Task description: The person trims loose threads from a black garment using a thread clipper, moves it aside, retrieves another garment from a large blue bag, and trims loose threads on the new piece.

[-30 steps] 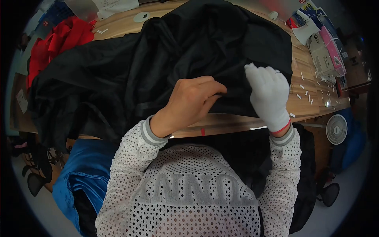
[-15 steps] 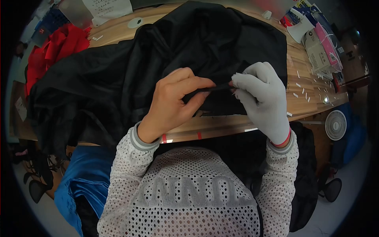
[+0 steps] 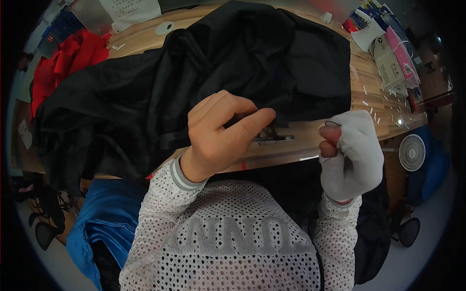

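Observation:
A large black fabric (image 3: 242,58) lies in folds across the wooden table. My left hand (image 3: 218,133), bare, is closed at its near edge, thumb against the curled fingers, pinching the fabric; the exact grip is partly hidden. Below the thumb, a narrow metal piece (image 3: 286,138) lies by the table edge with dark, thread-like bits around it. My right hand (image 3: 354,153), in a white glove with bare fingertips, is apart from the fabric, past its right end. Its fingertips are pressed together and a thin dark curved line shows at them; what they hold is unclear.
Red fabric (image 3: 68,56) is heaped at the left, and blue fabric (image 3: 104,223) hangs below the table. Cartons (image 3: 388,60) and a pink bag (image 3: 402,51) stand at the right. White scraps (image 3: 366,103) are scattered nearby. A round white fan (image 3: 412,153) is beyond the table.
My right hand has left the black strip stretched between both hands and moved right and toward me, turning fingertips inward. My left hand has shifted slightly right. The metal piece now shows.

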Available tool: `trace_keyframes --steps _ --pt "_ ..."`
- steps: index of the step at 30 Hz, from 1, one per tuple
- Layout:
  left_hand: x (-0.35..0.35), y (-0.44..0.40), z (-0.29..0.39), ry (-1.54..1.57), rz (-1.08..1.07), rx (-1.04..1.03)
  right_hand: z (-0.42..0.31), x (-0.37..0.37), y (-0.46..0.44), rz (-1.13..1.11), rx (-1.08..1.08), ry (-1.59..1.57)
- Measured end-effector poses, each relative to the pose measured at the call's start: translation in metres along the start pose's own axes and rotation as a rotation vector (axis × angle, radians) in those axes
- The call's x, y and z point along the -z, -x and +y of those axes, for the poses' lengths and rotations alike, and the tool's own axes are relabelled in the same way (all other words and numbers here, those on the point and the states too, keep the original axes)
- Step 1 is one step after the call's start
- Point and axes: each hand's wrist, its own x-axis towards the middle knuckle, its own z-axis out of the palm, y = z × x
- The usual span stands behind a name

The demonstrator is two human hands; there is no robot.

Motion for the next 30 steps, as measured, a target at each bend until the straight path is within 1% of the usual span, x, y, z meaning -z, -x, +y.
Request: trace_keyframes --steps 1,3,5,6,7,9,11,12,13,14,17,21,23,24,26,28,29,30 --pt "0.0 -0.001 0.001 -0.026 -0.01 -0.039 -0.004 -0.001 -0.002 0.001 -0.005 0.004" --pt "0.001 -0.002 0.002 -0.044 -0.018 -0.059 -0.01 -0.007 -0.007 -0.072 -0.018 0.02" --pt "0.003 -0.004 0.007 -0.07 -0.024 -0.08 -0.004 -0.018 0.004 -0.089 -0.038 -0.007" --pt "0.005 -0.005 0.011 -0.072 -0.02 -0.019 -0.004 -0.022 0.007 -0.112 -0.13 -0.041" --pt "0.006 -0.006 0.013 -0.075 -0.016 0.042 -0.001 -0.025 0.009 -0.116 -0.165 -0.083" --pt "0.006 -0.003 0.013 -0.052 -0.03 0.069 0.0 -0.031 0.014 -0.12 -0.202 -0.126" --pt "0.006 0.0 0.013 -0.022 -0.043 0.093 -0.003 -0.034 0.019 -0.063 -0.38 -0.326" --pt "0.008 0.001 0.012 0.028 -0.091 0.114 -0.005 -0.032 0.02 -0.062 -0.381 -0.326" --pt "0.01 0.002 0.011 0.076 -0.139 0.136 -0.007 -0.03 0.02 -0.058 -0.447 -0.402" --pt "0.011 0.002 0.011 0.075 -0.14 0.136 -0.008 -0.029 0.02 -0.055 -0.512 -0.479" --pt "0.011 0.003 0.01 0.169 -0.188 0.149 -0.004 -0.036 0.027 -0.013 -0.484 -0.545" --pt "0.007 0.006 0.008 0.142 -0.094 0.094 -0.008 -0.042 0.028 0.04 -0.525 -0.53" --pt "0.006 0.006 0.009 0.123 -0.059 0.076 -0.008 -0.042 0.026 0.026 -0.459 -0.416" --pt "0.006 0.006 0.009 0.11 -0.059 0.065 -0.007 -0.041 0.024 0.026 -0.459 -0.418" --pt "0.009 0.006 0.01 0.095 -0.059 0.055 -0.006 -0.039 0.022 -0.064 -0.305 -0.2" --pt "0.014 0.005 0.013 0.063 -0.147 0.058 -0.007 -0.038 0.021 -0.076 -0.294 -0.162" --pt "0.014 0.006 0.011 0.063 -0.148 0.057 -0.007 -0.038 0.02 -0.087 -0.284 -0.123" --pt "0.013 0.007 0.009 0.005 -0.143 -0.006 -0.007 -0.037 0.019 -0.086 -0.284 -0.123"
